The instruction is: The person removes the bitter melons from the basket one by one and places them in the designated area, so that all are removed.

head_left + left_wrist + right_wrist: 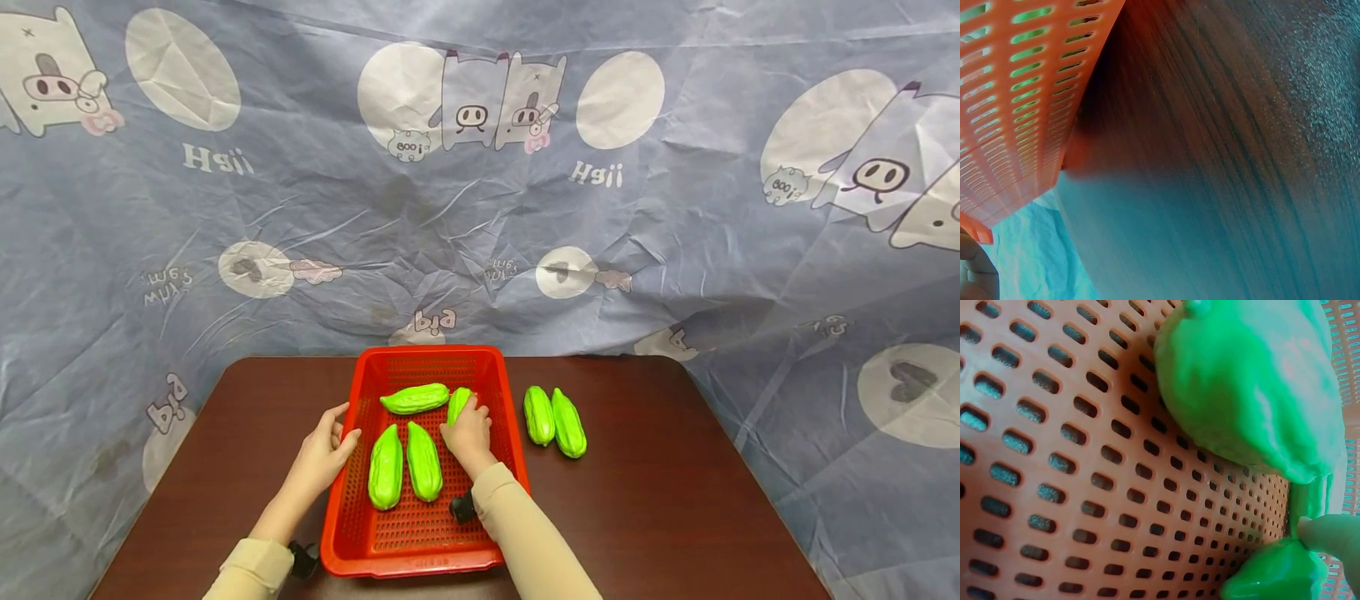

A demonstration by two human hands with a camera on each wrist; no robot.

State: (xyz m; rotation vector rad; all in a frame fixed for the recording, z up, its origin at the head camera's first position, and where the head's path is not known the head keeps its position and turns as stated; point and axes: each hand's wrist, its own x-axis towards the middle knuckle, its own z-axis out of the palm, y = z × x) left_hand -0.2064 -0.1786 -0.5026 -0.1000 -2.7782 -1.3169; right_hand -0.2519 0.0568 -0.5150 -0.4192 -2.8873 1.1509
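Red basket (420, 529) contains four of six gourds (386, 468), right grip (470, 432) holding one (458, 404), left grip (324, 452) unclear.

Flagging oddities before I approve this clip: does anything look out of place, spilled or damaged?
Nothing looks spilled or damaged. Only the far-left green vegetable in the red basket seems slightly odd: it lies crosswise, while the two nearer vegetables point lengthwise.

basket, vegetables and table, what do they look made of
Basket: seemingly red plastic, faintly shiny, with regular molded slots through walls and floor.
Vegetables: perhaps plastic or foam imitations, glossy and evenly bright green with highlights; real ones remain possible.
Table: seems wood or laminate, dark brown, satin; streaky grain shows in the left wrist view.
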